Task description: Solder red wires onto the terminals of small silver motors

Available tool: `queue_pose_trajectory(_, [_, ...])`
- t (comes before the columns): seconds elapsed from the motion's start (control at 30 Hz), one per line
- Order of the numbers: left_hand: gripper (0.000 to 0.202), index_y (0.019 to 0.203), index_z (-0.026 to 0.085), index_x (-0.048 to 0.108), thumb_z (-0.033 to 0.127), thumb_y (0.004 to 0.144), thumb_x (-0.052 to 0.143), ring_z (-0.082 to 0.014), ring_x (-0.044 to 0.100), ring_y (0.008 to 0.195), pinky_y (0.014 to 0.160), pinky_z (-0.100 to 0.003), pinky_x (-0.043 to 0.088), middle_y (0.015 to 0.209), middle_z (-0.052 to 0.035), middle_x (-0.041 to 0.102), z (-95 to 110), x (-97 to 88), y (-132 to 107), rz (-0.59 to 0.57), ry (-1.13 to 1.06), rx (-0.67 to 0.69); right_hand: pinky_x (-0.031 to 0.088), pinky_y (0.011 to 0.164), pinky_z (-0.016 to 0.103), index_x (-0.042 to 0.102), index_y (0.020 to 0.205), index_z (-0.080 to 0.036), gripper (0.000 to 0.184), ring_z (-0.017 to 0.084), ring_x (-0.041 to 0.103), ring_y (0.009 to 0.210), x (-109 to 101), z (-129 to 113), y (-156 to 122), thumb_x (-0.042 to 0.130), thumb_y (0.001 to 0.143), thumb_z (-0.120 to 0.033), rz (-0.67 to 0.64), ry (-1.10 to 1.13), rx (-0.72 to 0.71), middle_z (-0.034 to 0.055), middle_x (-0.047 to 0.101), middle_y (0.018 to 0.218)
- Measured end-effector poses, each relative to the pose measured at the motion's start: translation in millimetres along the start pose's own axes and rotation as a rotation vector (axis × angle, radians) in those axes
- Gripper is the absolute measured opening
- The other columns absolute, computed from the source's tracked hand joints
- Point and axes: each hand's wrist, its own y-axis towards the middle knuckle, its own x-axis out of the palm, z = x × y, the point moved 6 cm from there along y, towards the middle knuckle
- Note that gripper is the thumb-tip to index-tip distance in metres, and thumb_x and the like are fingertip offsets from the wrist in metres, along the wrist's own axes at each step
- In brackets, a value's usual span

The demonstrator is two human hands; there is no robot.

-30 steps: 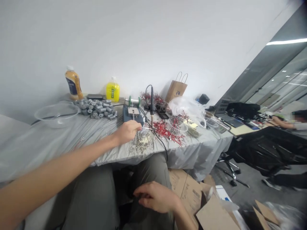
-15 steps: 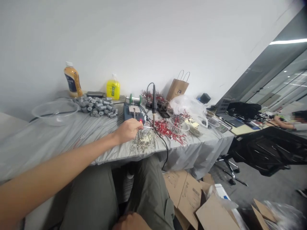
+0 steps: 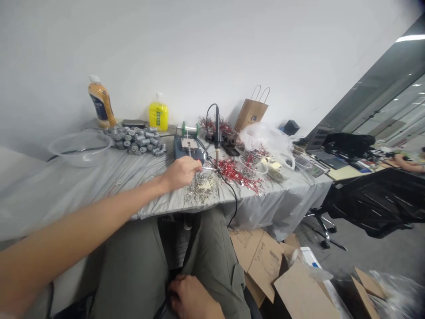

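My left hand (image 3: 184,173) is closed in a pinch over the table's front part. A thin silvery tool (image 3: 208,168), possibly tweezers, sticks out of it to the right. Its tip is by the lower end of an upright soldering iron (image 3: 217,137); I cannot tell whether they touch. Behind the hand stands a blue soldering station (image 3: 179,148), and at its back lies a solder spool (image 3: 190,128). Small metal parts (image 3: 201,188) are scattered just below the tool. Red wired pieces (image 3: 235,173) lie right of the iron. My right hand (image 3: 195,297) rests in my lap, its fingers curled.
Grey cylinders (image 3: 137,141) are piled left of the station, beside a clear plastic bowl (image 3: 79,153). Two bottles and a paper bag (image 3: 251,114) stand along the wall. Opened cardboard boxes (image 3: 259,257) and a black chair (image 3: 378,199) are at the right. Another person's arm (image 3: 405,161) shows farther off.
The view has tilted slightly down, so the scene sits higher and a little to the right. My right hand shows more fully in my lap. My left hand keeps its pinch near the iron.
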Motion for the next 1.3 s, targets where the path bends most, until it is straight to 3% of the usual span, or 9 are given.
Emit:
queue_pose_trajectory(0.13, [0.026,0.087,0.016,0.068,0.017,0.109,0.053,-0.0191,0.067,0.080,0.078,-0.034,0.055,0.081,-0.0038,0.071,-3.9,1.9,-0.3,-0.002,0.020,-0.019,0.057,0.095,0.032,0.079,0.111,-0.018,0.028,0.029,0.078,0.113,-1.5,-1.3,3.1,0.058,0.095,-0.024,0.025,-0.028,-0.069,0.0139,0.081,0.121])
queue_pose_trajectory(0.33, [0.029,0.083,0.018,0.068,0.016,0.106,0.050,-0.0205,0.068,0.077,0.074,-0.034,0.053,0.079,-0.0058,0.073,-3.1,1.9,0.9,0.004,0.033,-0.024,0.055,0.091,0.031,0.079,0.111,-0.018,0.028,0.027,0.078,0.110,5.0,-4.6,2.0,0.057,0.095,-0.021,0.042,-0.026,-0.068,0.0137,0.081,0.120])
queue_pose_trajectory(0.57, [0.029,0.081,0.017,0.067,0.018,0.106,0.052,-0.0201,0.066,0.073,0.072,-0.033,0.053,0.075,-0.0053,0.070,-2.7,1.1,1.2,0.011,0.053,-0.019,0.053,0.091,0.030,0.080,0.111,-0.018,0.027,0.027,0.077,0.112,-4.0,0.1,1.6,0.059,0.094,-0.019,0.051,-0.023,-0.058,0.0130,0.080,0.120])
queue_pose_trajectory(1.0, [0.026,0.084,0.018,0.067,0.014,0.104,0.051,-0.0206,0.071,0.079,0.079,-0.034,0.056,0.082,-0.0058,0.075,-7.2,6.0,0.5,-0.025,0.064,-0.042,0.053,0.086,0.030,0.078,0.108,-0.015,0.025,0.026,0.077,0.108,-0.9,-4.6,1.4,0.057,0.096,-0.017,0.038,-0.083,-0.087,0.0142,0.080,0.115])
queue_pose_trajectory(1.17, [0.030,0.082,0.019,0.068,0.021,0.106,0.049,-0.0222,0.070,0.080,0.078,-0.036,0.057,0.080,-0.0069,0.074,-4.0,1.8,0.9,-0.029,0.061,-0.055,0.052,0.081,0.030,0.078,0.106,-0.014,0.022,0.025,0.077,0.102,4.3,-14.8,0.8,0.059,0.097,-0.021,0.048,-0.090,-0.112,0.0144,0.080,0.113])
queue_pose_trajectory(1.3, [0.028,0.087,0.019,0.070,0.021,0.106,0.048,-0.0208,0.071,0.084,0.081,-0.035,0.057,0.085,-0.0062,0.077,-0.8,-3.5,0.8,-0.036,0.053,-0.078,0.049,0.068,0.029,0.079,0.104,-0.013,0.024,0.022,0.075,0.086,13.1,-35.5,6.7,0.065,0.098,-0.031,0.070,-0.160,-0.234,0.0123,0.080,0.103])
